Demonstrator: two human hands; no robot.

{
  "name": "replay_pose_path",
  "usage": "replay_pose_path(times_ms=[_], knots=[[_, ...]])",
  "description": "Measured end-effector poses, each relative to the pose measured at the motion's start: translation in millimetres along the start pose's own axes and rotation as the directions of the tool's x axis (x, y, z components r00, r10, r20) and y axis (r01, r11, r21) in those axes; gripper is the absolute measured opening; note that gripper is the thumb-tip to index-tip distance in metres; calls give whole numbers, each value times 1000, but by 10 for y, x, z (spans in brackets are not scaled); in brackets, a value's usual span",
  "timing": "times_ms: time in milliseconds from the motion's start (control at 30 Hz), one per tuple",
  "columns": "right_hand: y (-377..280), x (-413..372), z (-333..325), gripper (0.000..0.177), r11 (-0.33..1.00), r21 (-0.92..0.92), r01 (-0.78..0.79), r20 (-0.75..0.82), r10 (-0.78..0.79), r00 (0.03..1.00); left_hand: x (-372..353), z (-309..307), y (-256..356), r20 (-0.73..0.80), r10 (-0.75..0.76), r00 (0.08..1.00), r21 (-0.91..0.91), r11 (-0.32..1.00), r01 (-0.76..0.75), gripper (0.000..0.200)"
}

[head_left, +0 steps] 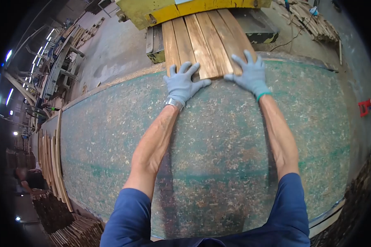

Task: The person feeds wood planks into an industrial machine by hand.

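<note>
Several wooden planks (208, 43) lie side by side, their far parts passing under a yellow machine housing (152, 14). My left hand (182, 83), in a light blue glove, rests with fingers spread at the near left end of the planks. At the near right end is my gloved right hand (250, 75), its fingers also spread over the wood's edge. Both hands touch the planks without wrapping around them. Beneath my arms stretches a worn green tabletop (218, 152) flecked with wood chips.
Long wooden strips (53, 164) and stacked wood (76, 232) stand along the left side. A person (31, 180) is beside them. Scrap wood (311, 22) lies on the floor at the upper right, and a red object (365, 108) is at the right wall.
</note>
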State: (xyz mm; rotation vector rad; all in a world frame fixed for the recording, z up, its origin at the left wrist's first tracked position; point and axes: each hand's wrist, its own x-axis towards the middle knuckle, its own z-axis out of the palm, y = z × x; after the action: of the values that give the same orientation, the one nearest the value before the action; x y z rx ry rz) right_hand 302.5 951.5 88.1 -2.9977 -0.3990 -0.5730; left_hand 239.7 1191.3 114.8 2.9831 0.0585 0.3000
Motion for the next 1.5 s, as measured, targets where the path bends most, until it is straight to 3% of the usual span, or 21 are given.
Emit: replay_pose_path(times_ms=[100,367,733,833,900,933,1000,1067,1133,1200,1300,1333,1367,1433,1500], knots=[[-37,322,47,91,1000,-23,-16,85,18,996,164,105,-55,-75,0,997,64,998,5,83],[-54,637,152,91,998,-49,-40,138,46,989,526,227,-145,-113,56,992,105,994,-44,82],[-42,1128,402,96,995,-86,-51,201,67,977,1101,322,-282,-7,101,995,102,990,-99,84],[-152,1156,265,95,978,-176,-110,271,155,950,1249,238,-244,147,27,989,149,988,-49,88],[-371,1051,210,85,961,-101,-259,197,275,941,1292,151,-74,213,-64,975,165,986,28,82],[-511,940,117,79,953,-46,-301,164,304,938,1265,211,0,135,-48,990,98,995,35,78],[-768,540,189,60,989,111,-100,-131,114,985,1144,411,83,-19,-40,999,-48,998,39,72],[-996,-138,93,52,943,333,24,-144,25,989,538,300,167,-122,98,988,-136,984,-114,60],[-1270,-973,-354,51,910,414,-10,-47,32,998,-308,194,1,-119,220,968,-204,949,-240,59],[-1582,-1758,-691,56,868,495,-37,37,21,999,-1261,-95,-216,-110,162,981,-360,913,-192,63],[-2127,-2550,-1198,63,815,579,-12,169,-106,980,-2437,-398,-848,-175,-113,978,-363,931,42,56],[-2247,-2709,-1212,64,858,509,71,172,-183,968,-2835,-512,-1127,-210,-233,950,-337,929,153,54],[-2310,-2818,-1177,64,882,443,163,167,-260,951,-3198,-633,-1447,-267,-340,902,-320,914,249,51],[-2353,-2865,-1145,63,905,386,182,187,-270,945,-3848,-949,-2134,-385,-485,785,-291,871,395,46],[-2285,-2913,-956,62,921,349,172,177,-246,953,-4436,-1417,-2761,-409,-622,668,-342,783,520,41]])
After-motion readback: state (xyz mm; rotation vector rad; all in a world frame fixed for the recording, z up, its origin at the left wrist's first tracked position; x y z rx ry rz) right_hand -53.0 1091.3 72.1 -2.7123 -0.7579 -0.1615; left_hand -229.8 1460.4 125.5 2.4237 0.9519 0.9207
